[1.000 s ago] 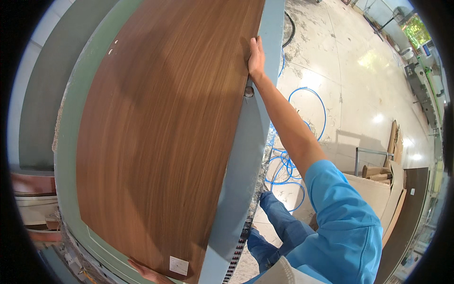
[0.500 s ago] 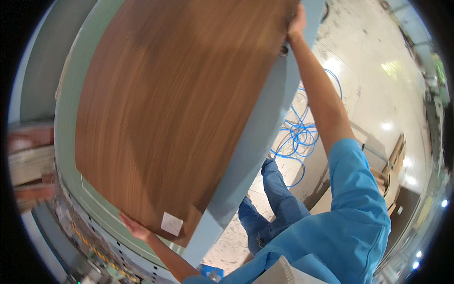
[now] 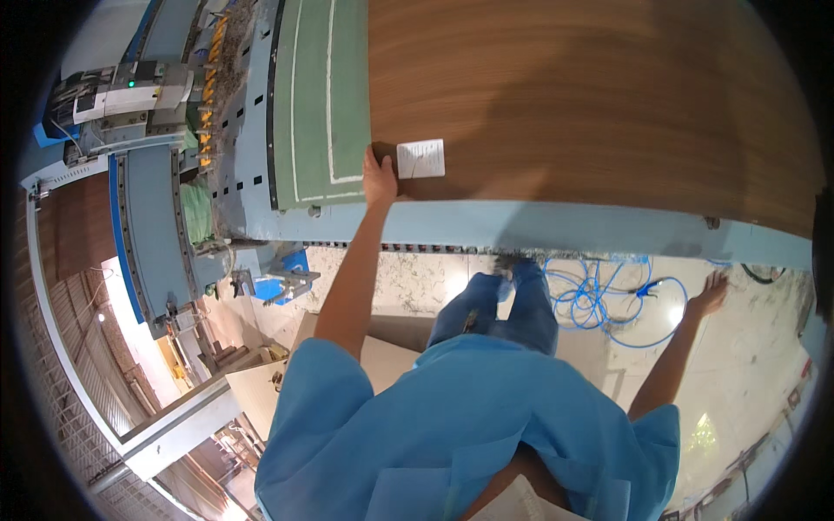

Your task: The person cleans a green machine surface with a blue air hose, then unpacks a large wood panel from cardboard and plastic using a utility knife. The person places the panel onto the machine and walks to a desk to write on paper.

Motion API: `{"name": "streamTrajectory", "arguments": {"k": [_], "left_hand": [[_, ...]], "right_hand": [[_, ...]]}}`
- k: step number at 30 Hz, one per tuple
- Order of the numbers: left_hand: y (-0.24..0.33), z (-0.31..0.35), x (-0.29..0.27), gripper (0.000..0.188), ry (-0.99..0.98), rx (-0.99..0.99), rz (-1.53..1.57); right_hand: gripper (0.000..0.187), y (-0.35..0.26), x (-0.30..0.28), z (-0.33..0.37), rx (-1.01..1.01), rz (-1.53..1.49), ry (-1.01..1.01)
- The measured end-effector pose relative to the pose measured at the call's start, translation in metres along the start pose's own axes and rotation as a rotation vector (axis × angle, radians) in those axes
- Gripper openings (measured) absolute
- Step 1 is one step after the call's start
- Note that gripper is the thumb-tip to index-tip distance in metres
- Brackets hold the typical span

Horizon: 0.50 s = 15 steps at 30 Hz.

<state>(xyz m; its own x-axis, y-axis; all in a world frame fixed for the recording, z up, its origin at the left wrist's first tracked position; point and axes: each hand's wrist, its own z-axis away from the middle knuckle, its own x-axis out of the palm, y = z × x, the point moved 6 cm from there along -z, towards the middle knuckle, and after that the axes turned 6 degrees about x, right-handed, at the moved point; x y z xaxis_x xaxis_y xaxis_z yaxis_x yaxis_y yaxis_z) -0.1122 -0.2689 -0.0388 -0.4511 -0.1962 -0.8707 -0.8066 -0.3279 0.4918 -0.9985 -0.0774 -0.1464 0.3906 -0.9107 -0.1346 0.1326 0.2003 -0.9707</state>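
A large brown wood-grain board (image 3: 591,104) lies flat on a green machine bed (image 3: 313,113) with pale lines. My left hand (image 3: 380,176) rests at the board's near left corner, its fingers lying along the edge and nothing lifted. Just right of those fingers, a small white label (image 3: 420,159) sits on the board's top. My right hand (image 3: 712,293) is off the board, out over the floor on the right. Its fingers are spread and it holds nothing.
The bed's blue-grey front rail (image 3: 539,221) runs between me and the board. Below it, a coiled blue hose (image 3: 595,300) lies on the floor. A machine carriage (image 3: 130,91) with a green light stands at the far left. Pale panels (image 3: 261,391) lean behind me at the left.
My view has turned toward the left end of the bed. My right hand has let go of the board's edge and moved away; my left hand stays at the label corner.
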Motion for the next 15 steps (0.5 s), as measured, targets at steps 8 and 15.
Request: {"name": "streamTrajectory", "arguments": {"k": [8,15], "left_hand": [[0.089,0.095,0.019,0.048,0.167,0.413,-0.015],[0.297,0.154,0.063,0.027,-0.216,0.658,0.593]], "right_hand": [[0.032,0.076,-0.220,0.134,0.370,0.122,0.138],[0.025,-0.112,-0.090,0.049,0.027,0.368,-0.108]]}}
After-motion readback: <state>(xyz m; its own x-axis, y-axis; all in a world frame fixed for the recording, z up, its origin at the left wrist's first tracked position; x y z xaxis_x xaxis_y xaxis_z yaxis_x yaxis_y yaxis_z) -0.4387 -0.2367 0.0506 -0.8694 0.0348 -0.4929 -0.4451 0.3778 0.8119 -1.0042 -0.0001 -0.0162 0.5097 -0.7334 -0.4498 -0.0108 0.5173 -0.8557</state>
